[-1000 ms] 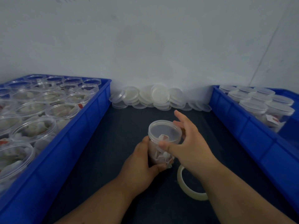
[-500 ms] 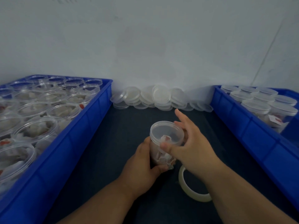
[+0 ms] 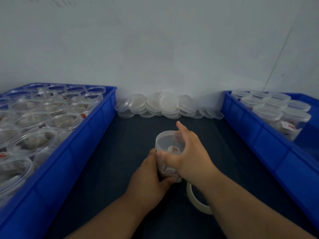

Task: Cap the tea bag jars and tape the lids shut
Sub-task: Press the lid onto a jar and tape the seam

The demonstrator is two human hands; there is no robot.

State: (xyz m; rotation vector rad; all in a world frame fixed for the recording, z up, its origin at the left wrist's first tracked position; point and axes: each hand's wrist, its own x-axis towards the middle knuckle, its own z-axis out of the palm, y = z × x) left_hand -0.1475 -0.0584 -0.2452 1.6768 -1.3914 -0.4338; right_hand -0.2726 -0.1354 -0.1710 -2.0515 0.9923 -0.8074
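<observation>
Clear glossy plastic jar [image 3: 168,149], smooth blue plastic crates [image 3: 96,125], matt dark tabletop [image 3: 120,152].

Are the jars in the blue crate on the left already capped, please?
No, the jars in the left blue crate stand open-mouthed, their tea bags showing, with no lids on them.

Blue bins [image 3: 96,128], clear jars [image 3: 65,121], whitish lids [image 3: 169,102], dk navy mat [image 3: 131,145], cream tape roll [image 3: 195,200]

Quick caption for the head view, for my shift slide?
Left hand holds a tea bag jar, right hand grips its lid; tape roll lies beside.
</observation>
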